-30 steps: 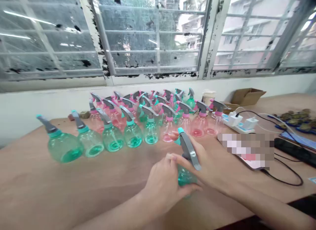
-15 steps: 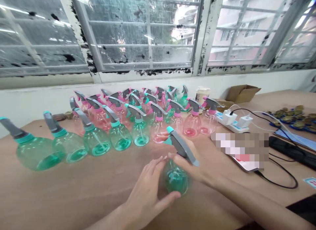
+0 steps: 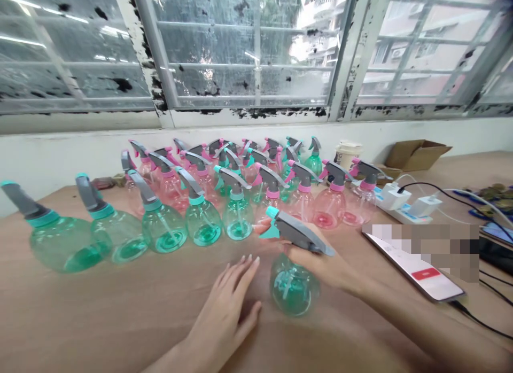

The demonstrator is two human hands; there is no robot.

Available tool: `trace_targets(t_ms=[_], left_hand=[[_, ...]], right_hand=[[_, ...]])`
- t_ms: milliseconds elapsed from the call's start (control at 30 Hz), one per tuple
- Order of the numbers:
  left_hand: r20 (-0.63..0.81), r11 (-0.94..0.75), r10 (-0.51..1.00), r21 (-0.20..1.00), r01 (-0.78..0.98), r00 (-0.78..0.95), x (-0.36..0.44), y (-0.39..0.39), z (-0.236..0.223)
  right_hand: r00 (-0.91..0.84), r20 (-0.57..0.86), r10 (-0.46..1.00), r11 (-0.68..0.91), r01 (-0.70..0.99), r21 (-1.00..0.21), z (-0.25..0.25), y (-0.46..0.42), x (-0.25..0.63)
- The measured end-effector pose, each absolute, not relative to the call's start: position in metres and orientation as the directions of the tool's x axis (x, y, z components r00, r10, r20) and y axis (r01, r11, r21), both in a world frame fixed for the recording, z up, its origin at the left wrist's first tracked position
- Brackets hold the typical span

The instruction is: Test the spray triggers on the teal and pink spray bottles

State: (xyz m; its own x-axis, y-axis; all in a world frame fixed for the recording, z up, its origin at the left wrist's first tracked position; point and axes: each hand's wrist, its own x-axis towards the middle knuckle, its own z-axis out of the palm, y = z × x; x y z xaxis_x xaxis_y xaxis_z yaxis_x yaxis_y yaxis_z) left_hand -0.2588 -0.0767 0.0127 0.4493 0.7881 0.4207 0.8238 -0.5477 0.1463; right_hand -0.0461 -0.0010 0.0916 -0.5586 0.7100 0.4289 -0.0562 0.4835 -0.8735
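My right hand [image 3: 320, 261] is closed around the neck of a green spray bottle [image 3: 294, 290], just under its grey and turquoise spray head. The bottle is see-through and stands over the near middle of the table; whether its base touches the wood I cannot tell. To its left, my left hand [image 3: 228, 301] is open, fingers stretched forward, apart from the bottle and holding nothing. Beyond the hands, a front row holds several green spray bottles [image 3: 203, 223] on the left and several pink spray bottles [image 3: 329, 204] on the right.
More pink and green bottles crowd behind the front row, below the window wall. A phone [image 3: 417, 266] with a cable lies at the right. Behind it are a power strip [image 3: 404, 208] with chargers, a paper cup [image 3: 348, 153] and an open cardboard box [image 3: 417, 155].
My left hand has come off the green spray bottle and moved left. The bottle, still in my right hand, has its spray head tilted further right. The view has shifted slightly.
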Motion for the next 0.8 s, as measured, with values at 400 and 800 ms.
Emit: trace_targets(t_ms=[400,800], left_hand=[[0.391,-0.443,0.834,0.054,0.895,0.389,-0.283,-0.059,0.007],[0.378,-0.433,0.843,0.055,0.900,0.383,-0.280,-0.061,0.005]], right_hand=[[-0.563,0.408,0.718,0.501,0.012,-0.865,0.098,0.005,-0.054],[-0.563,0.423,0.710,0.525,0.022,-0.851,0.102,0.002,-0.051]])
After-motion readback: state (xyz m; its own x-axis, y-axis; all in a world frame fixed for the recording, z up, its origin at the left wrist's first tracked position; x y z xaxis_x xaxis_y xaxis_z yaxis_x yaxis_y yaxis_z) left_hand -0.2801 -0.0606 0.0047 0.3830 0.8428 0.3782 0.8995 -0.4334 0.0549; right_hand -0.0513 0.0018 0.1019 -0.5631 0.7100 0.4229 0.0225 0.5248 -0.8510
